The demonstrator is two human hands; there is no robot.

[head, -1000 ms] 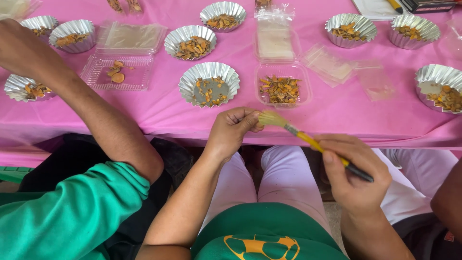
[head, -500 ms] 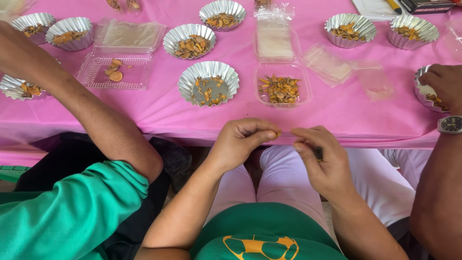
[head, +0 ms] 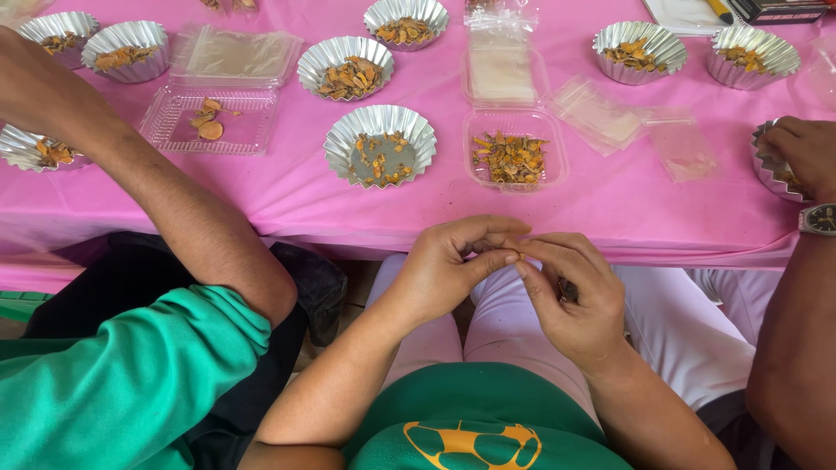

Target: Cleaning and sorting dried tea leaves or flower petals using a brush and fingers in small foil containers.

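Left hand (head: pixel 448 270) and right hand (head: pixel 570 300) meet fingertip to fingertip below the pink surface (head: pixel 610 209); both grips pinched nearly closed, contents hidden. Foil cup (head: pixel 380 144) lies far, just left.

My right hand (head: pixel 570 300) no longer holds the yellow-tipped brush out to the side; it now meets my left hand (head: pixel 453 265) fingertip to fingertip over my lap. A co-worker's hand (head: pixel 799 152) with a wristwatch (head: pixel 819 219) now grips the foil cup (head: pixel 766 170) at the table's right edge.
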